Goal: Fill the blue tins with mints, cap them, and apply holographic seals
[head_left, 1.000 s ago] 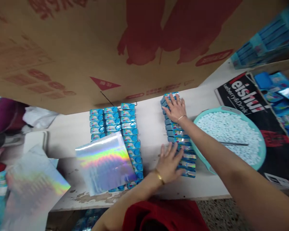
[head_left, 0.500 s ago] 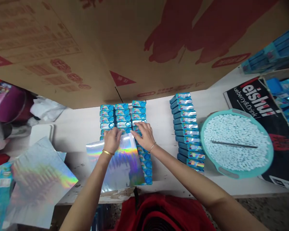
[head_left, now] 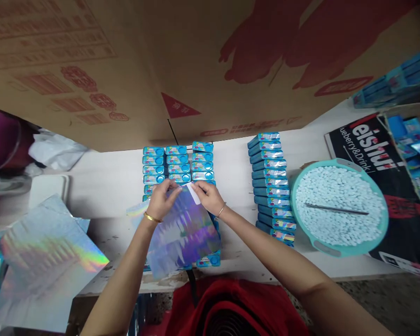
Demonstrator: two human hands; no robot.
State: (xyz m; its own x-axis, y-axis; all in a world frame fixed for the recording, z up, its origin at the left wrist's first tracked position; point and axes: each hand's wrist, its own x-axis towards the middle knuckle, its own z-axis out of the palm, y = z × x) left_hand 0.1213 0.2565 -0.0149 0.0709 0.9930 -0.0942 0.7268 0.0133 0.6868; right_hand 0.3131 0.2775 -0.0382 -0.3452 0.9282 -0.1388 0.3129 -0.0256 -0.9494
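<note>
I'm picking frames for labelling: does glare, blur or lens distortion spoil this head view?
Head view: the holographic foil sheet, pinched by the left hand and right hand, throws rainbow glare. The small blue tins stay sharp. The brown cardboard box and frame edges are soft and bowed by the wide lens.

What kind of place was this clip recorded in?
Probably a small hand-packing workbench for candy. Rows of matching blue tins lie on the white table, a teal basin holds small pale tablets, and a large printed carton stands behind.
</note>
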